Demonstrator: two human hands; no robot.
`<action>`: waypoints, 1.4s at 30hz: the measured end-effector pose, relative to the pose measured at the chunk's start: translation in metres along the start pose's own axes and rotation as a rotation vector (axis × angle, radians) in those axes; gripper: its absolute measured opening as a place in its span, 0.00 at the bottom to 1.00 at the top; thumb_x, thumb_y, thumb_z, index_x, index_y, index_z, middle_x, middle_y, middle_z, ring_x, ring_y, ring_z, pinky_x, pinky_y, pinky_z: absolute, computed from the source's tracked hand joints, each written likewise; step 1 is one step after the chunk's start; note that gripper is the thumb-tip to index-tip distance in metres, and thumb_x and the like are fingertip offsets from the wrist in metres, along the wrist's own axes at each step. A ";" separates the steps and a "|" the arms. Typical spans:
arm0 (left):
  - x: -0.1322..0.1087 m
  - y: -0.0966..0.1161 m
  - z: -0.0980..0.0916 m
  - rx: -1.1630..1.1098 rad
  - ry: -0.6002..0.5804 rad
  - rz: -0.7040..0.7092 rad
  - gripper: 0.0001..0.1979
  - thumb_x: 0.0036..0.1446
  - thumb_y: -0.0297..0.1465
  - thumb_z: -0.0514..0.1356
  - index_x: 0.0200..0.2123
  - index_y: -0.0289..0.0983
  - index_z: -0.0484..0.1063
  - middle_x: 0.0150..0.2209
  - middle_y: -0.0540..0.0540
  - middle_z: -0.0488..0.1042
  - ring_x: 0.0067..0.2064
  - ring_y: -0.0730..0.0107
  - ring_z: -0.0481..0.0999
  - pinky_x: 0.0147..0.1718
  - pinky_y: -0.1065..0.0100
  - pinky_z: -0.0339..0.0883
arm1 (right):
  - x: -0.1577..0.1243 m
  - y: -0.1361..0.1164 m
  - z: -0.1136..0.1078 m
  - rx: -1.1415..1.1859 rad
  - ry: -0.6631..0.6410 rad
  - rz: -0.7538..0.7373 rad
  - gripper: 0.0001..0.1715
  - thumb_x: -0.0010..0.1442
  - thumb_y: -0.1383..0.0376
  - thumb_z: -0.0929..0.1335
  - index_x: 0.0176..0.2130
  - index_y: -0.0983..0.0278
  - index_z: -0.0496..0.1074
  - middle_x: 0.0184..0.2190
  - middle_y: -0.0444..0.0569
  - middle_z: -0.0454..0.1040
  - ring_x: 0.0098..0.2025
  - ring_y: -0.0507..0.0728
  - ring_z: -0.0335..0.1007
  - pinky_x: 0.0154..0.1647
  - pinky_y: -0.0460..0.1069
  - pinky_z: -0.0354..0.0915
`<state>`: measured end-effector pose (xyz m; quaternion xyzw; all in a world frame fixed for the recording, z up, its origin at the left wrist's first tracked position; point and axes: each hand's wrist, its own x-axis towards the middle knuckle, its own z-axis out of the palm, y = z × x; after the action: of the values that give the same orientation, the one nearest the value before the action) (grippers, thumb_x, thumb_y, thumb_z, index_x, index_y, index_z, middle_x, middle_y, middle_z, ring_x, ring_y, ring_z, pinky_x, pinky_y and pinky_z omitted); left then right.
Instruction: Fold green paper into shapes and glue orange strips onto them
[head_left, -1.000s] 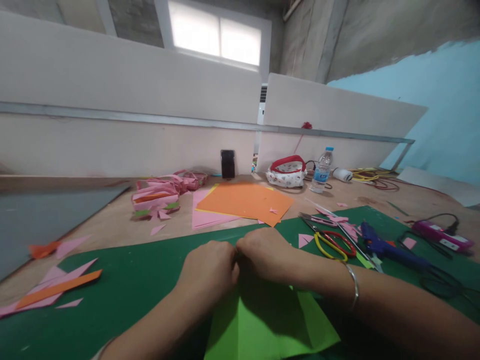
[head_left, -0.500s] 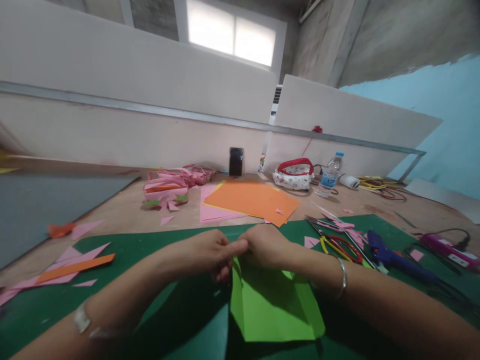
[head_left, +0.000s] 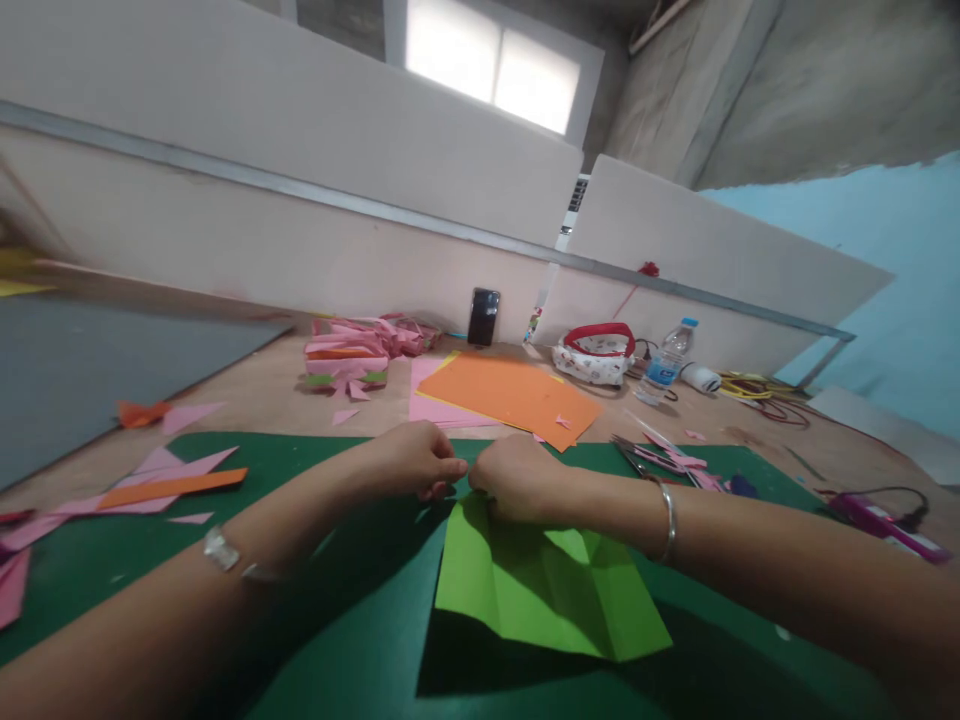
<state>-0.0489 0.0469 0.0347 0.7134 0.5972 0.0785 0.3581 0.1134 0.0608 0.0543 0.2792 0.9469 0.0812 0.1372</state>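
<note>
A bright green sheet of paper [head_left: 547, 590] with fold creases lies on the dark green cutting mat [head_left: 337, 640] in front of me. My left hand [head_left: 416, 460] pinches the far top edge of the sheet, fingers closed. My right hand [head_left: 517, 480], with a silver bangle on its wrist, is curled over the same far edge, right beside the left hand. Both hands nearly touch each other at the sheet's top corner.
Orange sheets [head_left: 510, 395] over pink ones lie beyond the mat, with a heap of pink strips [head_left: 360, 350] and a phone [head_left: 484, 316] behind. Scissors [head_left: 652, 458], a water bottle [head_left: 670, 360], a pouch [head_left: 598, 355] and cables [head_left: 757, 388] lie right. Pink and orange scraps [head_left: 157, 485] lie left.
The view has tilted and shifted. The green sheet now lies flatter and wider on the mat, and my hands have moved slightly farther along its top edge.
</note>
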 end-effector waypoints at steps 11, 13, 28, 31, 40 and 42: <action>0.006 -0.005 0.004 -0.002 0.017 -0.047 0.15 0.59 0.38 0.57 0.45 0.35 0.70 0.45 0.45 0.74 0.42 0.65 0.75 0.40 0.58 0.71 | -0.007 0.011 0.011 0.030 -0.028 0.061 0.11 0.54 0.68 0.65 0.37 0.66 0.76 0.38 0.54 0.77 0.39 0.60 0.73 0.33 0.47 0.62; 0.006 -0.005 0.005 -0.008 0.014 -0.044 0.15 0.59 0.38 0.57 0.45 0.36 0.70 0.45 0.45 0.73 0.42 0.65 0.75 0.40 0.58 0.71 | -0.004 0.012 0.013 0.046 -0.032 0.071 0.11 0.54 0.68 0.65 0.36 0.66 0.76 0.38 0.54 0.78 0.38 0.59 0.73 0.33 0.47 0.62; -0.019 0.025 0.007 0.200 -0.054 0.018 0.14 0.59 0.39 0.57 0.41 0.34 0.71 0.39 0.47 0.75 0.38 0.67 0.76 0.38 0.60 0.72 | -0.008 0.012 0.000 0.091 -0.083 0.200 0.08 0.57 0.68 0.67 0.32 0.69 0.76 0.29 0.52 0.77 0.31 0.57 0.72 0.29 0.47 0.61; -0.024 0.030 0.009 0.345 0.031 -0.008 0.14 0.59 0.38 0.58 0.44 0.35 0.71 0.44 0.46 0.74 0.42 0.65 0.75 0.40 0.58 0.71 | -0.006 0.015 -0.004 0.093 -0.139 0.218 0.09 0.60 0.64 0.67 0.35 0.68 0.74 0.32 0.49 0.76 0.34 0.56 0.72 0.35 0.50 0.66; -0.031 0.038 0.009 0.475 0.345 0.050 0.12 0.60 0.37 0.57 0.40 0.35 0.71 0.39 0.47 0.75 0.38 0.69 0.75 0.39 0.60 0.71 | -0.013 0.026 0.005 0.300 -0.074 0.292 0.12 0.62 0.62 0.67 0.42 0.67 0.72 0.41 0.48 0.74 0.41 0.57 0.71 0.42 0.53 0.69; -0.030 0.038 0.009 0.461 0.465 0.117 0.11 0.60 0.37 0.57 0.39 0.36 0.72 0.37 0.48 0.75 0.37 0.69 0.75 0.38 0.61 0.71 | -0.019 0.034 0.008 0.381 -0.020 0.300 0.07 0.59 0.66 0.69 0.38 0.67 0.73 0.36 0.45 0.75 0.39 0.55 0.72 0.40 0.50 0.68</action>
<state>-0.0219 0.0151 0.0611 0.7717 0.6231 0.1223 0.0363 0.1484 0.0788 0.0585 0.4385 0.8916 -0.0821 0.0778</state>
